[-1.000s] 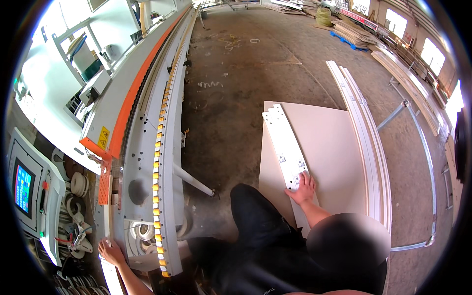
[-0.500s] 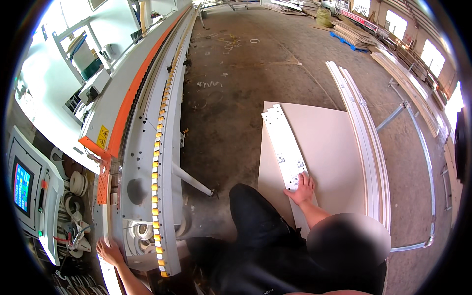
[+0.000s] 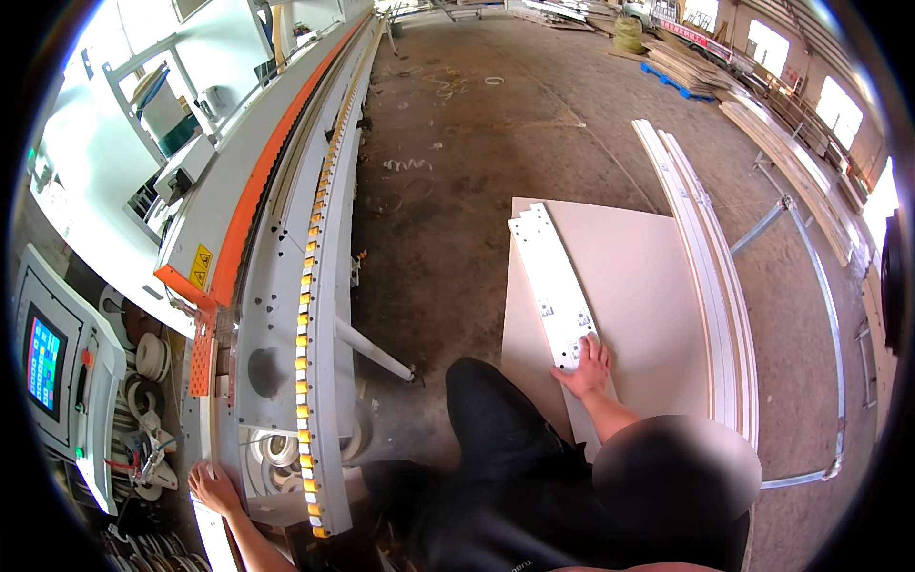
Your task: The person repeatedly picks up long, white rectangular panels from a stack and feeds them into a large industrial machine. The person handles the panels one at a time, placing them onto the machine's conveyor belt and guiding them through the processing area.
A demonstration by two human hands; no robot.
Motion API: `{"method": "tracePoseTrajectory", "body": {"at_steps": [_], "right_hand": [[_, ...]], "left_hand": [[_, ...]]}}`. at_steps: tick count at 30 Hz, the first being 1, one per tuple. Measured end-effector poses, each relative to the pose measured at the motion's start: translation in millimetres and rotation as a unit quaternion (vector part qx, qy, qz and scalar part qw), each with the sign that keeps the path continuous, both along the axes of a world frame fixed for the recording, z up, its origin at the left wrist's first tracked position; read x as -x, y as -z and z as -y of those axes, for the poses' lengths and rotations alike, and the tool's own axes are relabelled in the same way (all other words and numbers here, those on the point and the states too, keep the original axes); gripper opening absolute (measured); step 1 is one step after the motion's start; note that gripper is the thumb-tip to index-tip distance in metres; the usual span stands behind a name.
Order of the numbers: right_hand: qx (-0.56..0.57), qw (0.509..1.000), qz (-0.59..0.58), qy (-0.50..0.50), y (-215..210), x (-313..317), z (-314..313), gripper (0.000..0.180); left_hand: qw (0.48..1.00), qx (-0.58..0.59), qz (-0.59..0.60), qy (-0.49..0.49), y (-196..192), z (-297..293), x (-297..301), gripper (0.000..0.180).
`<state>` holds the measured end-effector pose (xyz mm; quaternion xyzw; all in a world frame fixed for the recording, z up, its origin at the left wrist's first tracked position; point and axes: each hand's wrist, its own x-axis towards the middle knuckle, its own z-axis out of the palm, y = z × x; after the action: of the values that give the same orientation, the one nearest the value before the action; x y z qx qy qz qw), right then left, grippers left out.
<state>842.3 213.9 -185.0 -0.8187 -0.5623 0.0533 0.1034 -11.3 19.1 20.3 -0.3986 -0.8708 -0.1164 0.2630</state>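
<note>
Workshop with concrete floor (image 3: 477,143). Left hand (image 3: 214,486) rests, fingers seemingly spread, on the near end of a long edge-banding machine (image 3: 286,267). Right hand (image 3: 586,367) presses flat, open, on a narrow white panel (image 3: 553,286) atop a larger beige board (image 3: 648,305) lying on the floor; white strips (image 3: 710,276) lie beyond.

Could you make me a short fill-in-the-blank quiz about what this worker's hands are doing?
1. The right hand rests flat on a narrow ____ strip with drilled holes.
2. That strip lies on a large beige ____ on the floor.
3. The left hand touches the long ____ beside the control screen.

Missing words: white; panel; machine
</note>
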Motion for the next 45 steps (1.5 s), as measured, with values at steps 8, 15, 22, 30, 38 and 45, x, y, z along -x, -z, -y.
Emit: {"method": "tracePoseTrajectory", "body": {"at_steps": [8,15,22,30,38,45], "right_hand": [[0.010,1.000,-0.002,-0.001,-1,0,0,0.120],[0.016,1.000,-0.005,0.003,1,-1,-2,0.122],[0.015,1.000,-0.001,0.003,3,-1,-2,0.122],[0.001,1.000,-0.001,-0.002,4,-2,-2,0.122],[-0.026,1.000,0.002,-0.003,4,-2,-1,0.118],[-0.021,1.000,-0.005,-0.003,4,0,-2,0.117]], "left_hand": [[1.000,0.005,-0.005,-0.021,1,0,-3,0.030],[1.000,-0.016,-0.012,-0.001,3,-1,3,0.030],[0.999,-0.032,-0.007,0.003,2,-3,-1,0.028],[1.000,-0.015,-0.006,0.007,8,1,7,0.029],[1.000,-0.002,-0.009,-0.004,1,-2,-1,0.036],[0.999,-0.018,-0.040,0.004,5,2,4,0.031]]}}
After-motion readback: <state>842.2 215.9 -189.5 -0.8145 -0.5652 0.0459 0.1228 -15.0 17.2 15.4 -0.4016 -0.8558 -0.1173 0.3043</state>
